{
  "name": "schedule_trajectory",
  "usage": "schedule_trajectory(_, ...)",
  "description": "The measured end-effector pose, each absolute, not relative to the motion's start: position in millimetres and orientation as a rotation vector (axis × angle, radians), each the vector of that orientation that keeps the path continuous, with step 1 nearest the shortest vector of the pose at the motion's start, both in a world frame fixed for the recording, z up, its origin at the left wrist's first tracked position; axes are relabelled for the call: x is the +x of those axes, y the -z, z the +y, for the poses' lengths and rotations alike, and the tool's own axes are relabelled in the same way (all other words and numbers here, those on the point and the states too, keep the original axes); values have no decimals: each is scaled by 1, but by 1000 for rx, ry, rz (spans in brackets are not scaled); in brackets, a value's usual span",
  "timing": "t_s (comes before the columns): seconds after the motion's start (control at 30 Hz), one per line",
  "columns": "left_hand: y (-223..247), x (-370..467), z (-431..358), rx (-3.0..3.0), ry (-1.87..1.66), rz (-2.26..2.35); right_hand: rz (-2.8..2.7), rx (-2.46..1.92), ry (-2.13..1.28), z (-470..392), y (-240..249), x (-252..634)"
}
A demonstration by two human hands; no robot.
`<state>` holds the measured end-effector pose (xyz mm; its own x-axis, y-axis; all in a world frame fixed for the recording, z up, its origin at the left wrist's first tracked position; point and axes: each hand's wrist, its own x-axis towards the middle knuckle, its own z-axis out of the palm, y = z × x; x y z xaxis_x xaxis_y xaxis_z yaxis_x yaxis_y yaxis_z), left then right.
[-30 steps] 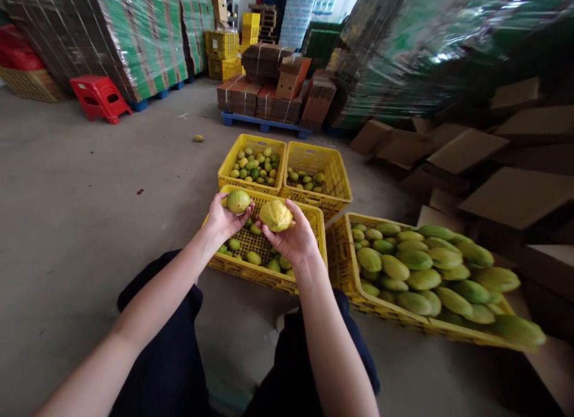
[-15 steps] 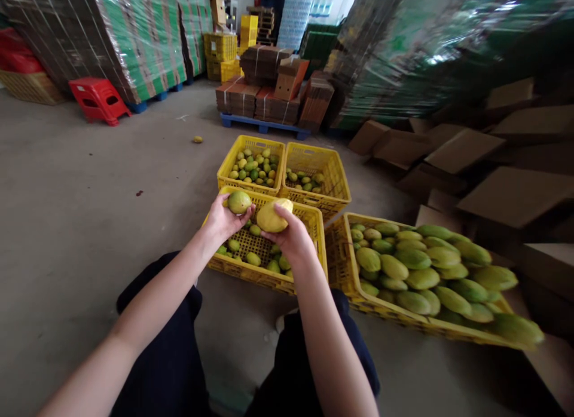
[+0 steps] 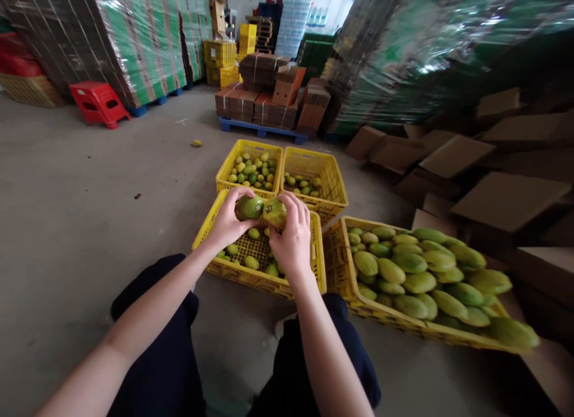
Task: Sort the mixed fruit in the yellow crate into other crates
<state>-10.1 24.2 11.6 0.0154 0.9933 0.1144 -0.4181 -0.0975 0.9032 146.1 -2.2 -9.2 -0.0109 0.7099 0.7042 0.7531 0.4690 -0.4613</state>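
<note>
Above the near yellow crate [image 3: 260, 285], my left hand [image 3: 229, 223] is closed around a green fruit [image 3: 249, 208]. My right hand [image 3: 293, 235] grips a yellow-green fruit [image 3: 274, 213] from the right, fingers over its top. The two fruits are side by side with their ends toward me, touching or nearly so. Several smaller green fruits, one of them a rounded fruit [image 3: 252, 262], lie on the floor of the near crate below my hands.
Two yellow crates [image 3: 218, 181] [image 3: 344, 196] holding fruit stand behind the near one. A heaped crate [image 3: 390, 321] is at right, beside cardboard boxes [image 3: 457, 160]. Farther off are a red stool [image 3: 99, 103], a blue pallet [image 3: 262, 130] and one fruit [image 3: 196, 143] on the ground.
Both hands have turned the fruits so their ends face me and brought them closer together. My right hand's fingers now lie over the top of its fruit.
</note>
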Motion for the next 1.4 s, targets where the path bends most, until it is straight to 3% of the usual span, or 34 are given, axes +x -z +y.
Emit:
schedule_trajectory(0.3,-11,-8,23,855,-1474,739,-1719,-1212,-6,-3,6,147)
schedule_trajectory(0.8,-9,-16,35,525,-1171,616,-1014,-1035,-1043,-4,-18,169)
schedule_trajectory(1.4,7,-6,43,415,-1108,792,-808,-1165,-1312,-2,-18,167)
